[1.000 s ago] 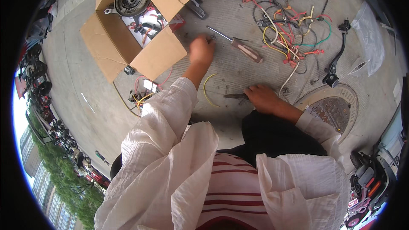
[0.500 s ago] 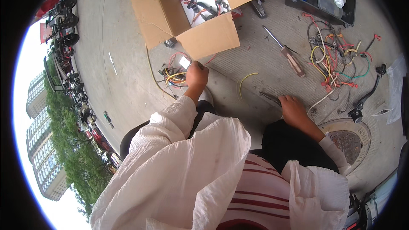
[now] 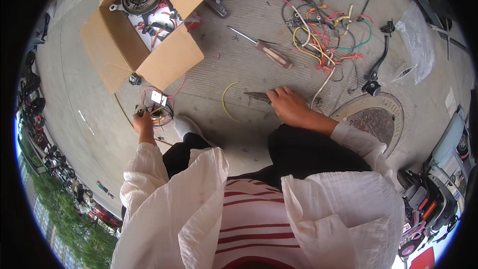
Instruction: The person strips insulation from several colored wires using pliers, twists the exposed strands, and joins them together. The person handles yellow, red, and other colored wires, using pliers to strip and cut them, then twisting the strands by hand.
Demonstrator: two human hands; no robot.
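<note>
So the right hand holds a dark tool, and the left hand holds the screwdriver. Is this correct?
Not quite: the left hand is at the bundle of wires near the cardboard box; the screwdriver lies on the ground, held by neither hand, as the head view shows. The right hand does hold the dark tool.

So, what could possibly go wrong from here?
The left shoe sits close beside the wire bundle at the left hand, so a step might crush or snag it. The pliers in the right hand may pinch skin if they slip. The loose screwdriver could roll away.
</note>
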